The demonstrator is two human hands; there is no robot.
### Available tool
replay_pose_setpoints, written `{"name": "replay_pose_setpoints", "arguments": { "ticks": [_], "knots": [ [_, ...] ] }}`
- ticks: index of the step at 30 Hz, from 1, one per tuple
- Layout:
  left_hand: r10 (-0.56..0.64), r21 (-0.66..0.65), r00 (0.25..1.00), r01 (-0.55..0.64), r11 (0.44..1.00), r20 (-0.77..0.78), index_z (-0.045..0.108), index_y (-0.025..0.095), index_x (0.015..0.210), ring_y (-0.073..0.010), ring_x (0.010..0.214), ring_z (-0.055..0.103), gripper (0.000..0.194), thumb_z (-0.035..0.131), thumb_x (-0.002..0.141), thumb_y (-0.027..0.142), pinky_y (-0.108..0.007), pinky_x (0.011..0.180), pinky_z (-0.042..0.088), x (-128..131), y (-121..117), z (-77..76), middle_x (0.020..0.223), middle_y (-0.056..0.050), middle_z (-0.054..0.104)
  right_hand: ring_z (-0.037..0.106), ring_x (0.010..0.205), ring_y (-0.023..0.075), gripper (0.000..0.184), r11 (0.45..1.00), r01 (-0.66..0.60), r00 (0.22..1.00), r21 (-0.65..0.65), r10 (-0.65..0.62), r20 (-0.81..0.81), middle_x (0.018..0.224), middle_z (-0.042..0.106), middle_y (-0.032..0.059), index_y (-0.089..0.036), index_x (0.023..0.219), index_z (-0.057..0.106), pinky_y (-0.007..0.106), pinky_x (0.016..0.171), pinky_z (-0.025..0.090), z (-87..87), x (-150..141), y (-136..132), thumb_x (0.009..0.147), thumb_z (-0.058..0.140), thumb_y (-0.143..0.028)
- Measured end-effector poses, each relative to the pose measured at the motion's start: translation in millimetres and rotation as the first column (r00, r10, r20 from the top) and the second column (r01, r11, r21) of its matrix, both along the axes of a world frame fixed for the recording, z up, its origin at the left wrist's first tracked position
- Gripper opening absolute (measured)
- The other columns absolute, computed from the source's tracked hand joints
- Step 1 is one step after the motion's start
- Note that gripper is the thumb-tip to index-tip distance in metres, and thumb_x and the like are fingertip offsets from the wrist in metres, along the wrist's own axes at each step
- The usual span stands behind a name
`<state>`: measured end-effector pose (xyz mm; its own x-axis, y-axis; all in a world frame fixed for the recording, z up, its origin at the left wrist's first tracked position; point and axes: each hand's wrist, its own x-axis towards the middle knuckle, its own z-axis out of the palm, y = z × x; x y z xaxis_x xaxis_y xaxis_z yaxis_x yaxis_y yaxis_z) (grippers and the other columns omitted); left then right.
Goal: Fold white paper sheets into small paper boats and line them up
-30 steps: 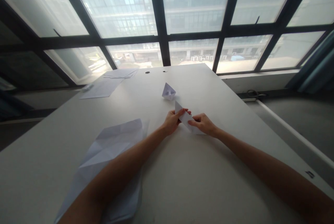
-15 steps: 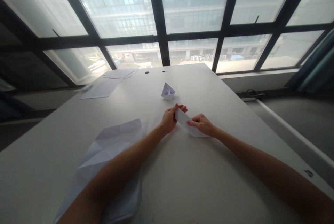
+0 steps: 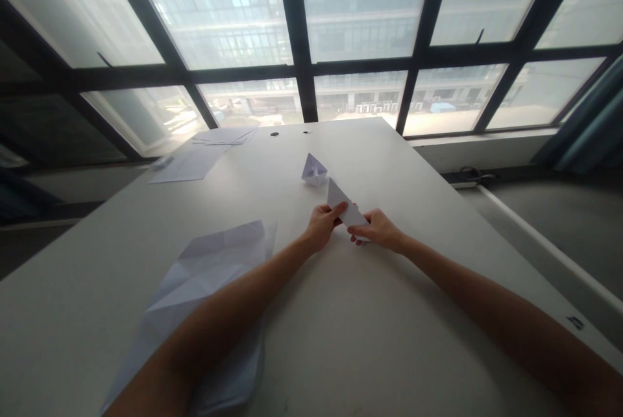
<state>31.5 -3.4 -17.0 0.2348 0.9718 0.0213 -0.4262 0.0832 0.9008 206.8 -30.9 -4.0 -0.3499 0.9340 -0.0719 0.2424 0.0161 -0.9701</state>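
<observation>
Between my two hands is a folded white paper [image 3: 337, 194], with a pointed tip toward the far left. My left hand [image 3: 325, 222] is closed on its left side, thumb lying on top. At the lower right end, my right hand [image 3: 377, 230] pinches the same paper, with some fingertips showing underneath. Just beyond the tip stands a small folded paper boat [image 3: 314, 170], touched by neither hand. Beneath and beside my left forearm lies a large creased sheet of paper [image 3: 209, 274].
The white table [image 3: 370, 339] reaches toward the windows [image 3: 360, 8]. Flat paper sheets [image 3: 189, 164] lie at the far left. A round dark hole [image 3: 274, 134] is near the far edge. A small dark mark [image 3: 575, 323] sits by the right edge.
My left hand has turned from palm up to thumb on top of the paper. The folded paper has swung so its tip points farther away, and its lower right end has lifted.
</observation>
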Motion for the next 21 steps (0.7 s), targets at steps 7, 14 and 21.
{"name": "replay_pose_setpoints", "arguments": {
  "ticks": [7,14,21],
  "knots": [
    [0.086,-0.038,0.994,-0.083,0.996,0.061,0.075,0.007,0.087,-0.0232,0.09,0.07,0.038,0.088,0.067,0.036,-0.038,0.091,0.053,-3.0,5.1,0.8,0.097,-0.015,0.075,0.066,0.054,0.0138,0.022,0.998,-0.017,1.0,-0.063,0.017,0.004,0.064,0.074,0.0092,-0.011,0.067,0.072,0.018,0.044,0.042,-1.0,2.6,1.3,0.076,0.073,-0.032],
    [-0.272,0.027,0.943,0.282,0.959,-0.19,0.073,0.007,0.073,-0.018,0.062,0.065,0.034,0.084,0.072,0.04,-0.035,0.075,0.054,-4.3,-2.8,3.2,0.068,-0.009,0.071,0.067,0.056,0.0142,0.033,1.0,0.017,0.997,-0.026,-0.019,-0.077,0.07,0.075,0.0109,-0.01,0.072,0.074,0.019,0.045,0.041,-6.5,4.2,2.4,0.076,0.074,-0.043],
    [0.048,-0.042,0.998,-0.046,0.998,0.05,0.074,0.006,0.084,-0.0238,0.087,0.071,0.037,0.087,0.07,0.038,-0.039,0.092,0.053,-6.2,6.3,0.9,0.092,-0.015,0.075,0.065,0.051,0.0131,0.024,0.997,-0.015,1.0,-0.073,0.015,-0.008,0.064,0.074,0.009,-0.011,0.067,0.071,0.018,0.042,0.039,0.7,2.9,0.9,0.075,0.073,-0.034]
  ]
}}
